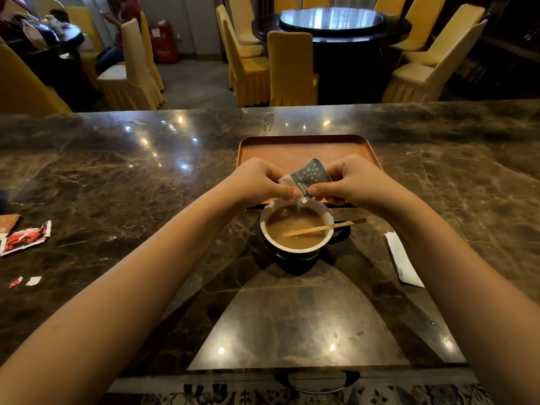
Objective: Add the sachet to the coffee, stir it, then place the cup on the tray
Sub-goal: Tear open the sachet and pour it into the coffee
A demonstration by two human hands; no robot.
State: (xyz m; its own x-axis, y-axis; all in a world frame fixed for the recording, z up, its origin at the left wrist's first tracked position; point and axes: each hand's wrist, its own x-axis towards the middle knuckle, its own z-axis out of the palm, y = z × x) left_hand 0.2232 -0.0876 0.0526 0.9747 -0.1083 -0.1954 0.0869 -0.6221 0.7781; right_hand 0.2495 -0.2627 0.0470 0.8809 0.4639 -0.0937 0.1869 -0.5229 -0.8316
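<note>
A grey sachet (pixel 309 176) with white star marks is tilted over the dark cup (pixel 295 249) of milky coffee (pixel 292 235). My left hand (pixel 257 179) and my right hand (pixel 353 182) both pinch its lower edge. A thin white stream falls from its torn corner into the coffee. A wooden stir stick (pixel 324 228) rests in the cup, pointing right over the rim. The orange-brown tray (pixel 301 144) lies on the counter just behind the cup, partly hidden by my hands.
A dark marble counter (pixel 146 182) holds a torn red sachet (pixel 26 238) and small scraps (pixel 26 282) at the left, and a white paper wrapper (pixel 404 261) at the right. Yellow-covered chairs (pixel 292 68) and a round table stand beyond.
</note>
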